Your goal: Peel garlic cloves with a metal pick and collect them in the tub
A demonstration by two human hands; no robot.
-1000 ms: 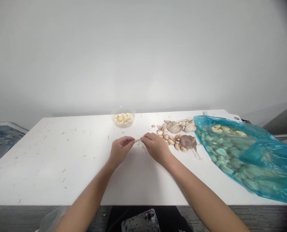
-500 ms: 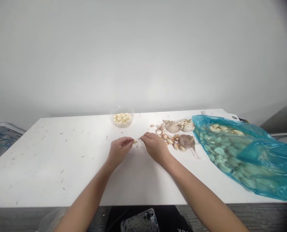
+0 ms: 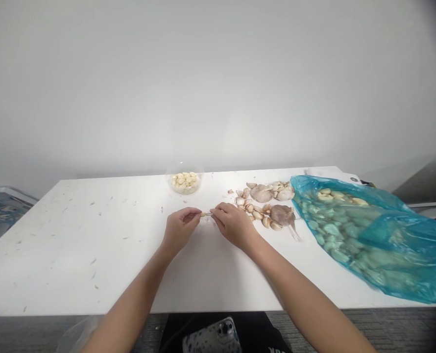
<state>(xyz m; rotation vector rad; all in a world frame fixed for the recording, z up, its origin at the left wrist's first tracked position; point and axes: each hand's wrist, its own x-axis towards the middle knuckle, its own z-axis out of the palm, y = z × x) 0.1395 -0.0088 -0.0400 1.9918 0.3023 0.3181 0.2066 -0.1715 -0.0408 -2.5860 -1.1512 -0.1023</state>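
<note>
"What does my head view give you at the hands?"

"I see the left hand (image 3: 181, 226) pinched nearly closed, thumb and fingertips gripping a pale garlic clove (image 3: 203, 214) that pokes out to the right. The right hand (image 3: 234, 224) is curled round a slim metal tool (image 3: 208, 214); I can't tell what kind."

"Why so close together?"

"I'd judge so the tool's tip can meet the clove; I can't be sure they touch."

"And the layout?"

"A clear bowl (image 3: 202, 179) of peeled cloves (image 3: 185, 180) stands behind the left hand, probably within reach yet out of the way. Unpeeled cloves (image 3: 257, 214) and garlic bulbs (image 3: 262, 194) lie just beyond the right hand, likely handy for it, with a blue plastic bag (image 3: 398, 240) of garlic beside them."

"Surface and room?"

"My white table (image 3: 104, 274) is dotted with skin scraps (image 3: 125, 238), against a plain pale wall (image 3: 218, 88). Below I see grey flooring (image 3: 394, 328) and a phone (image 3: 212, 339) on the wearer's lap."
</note>
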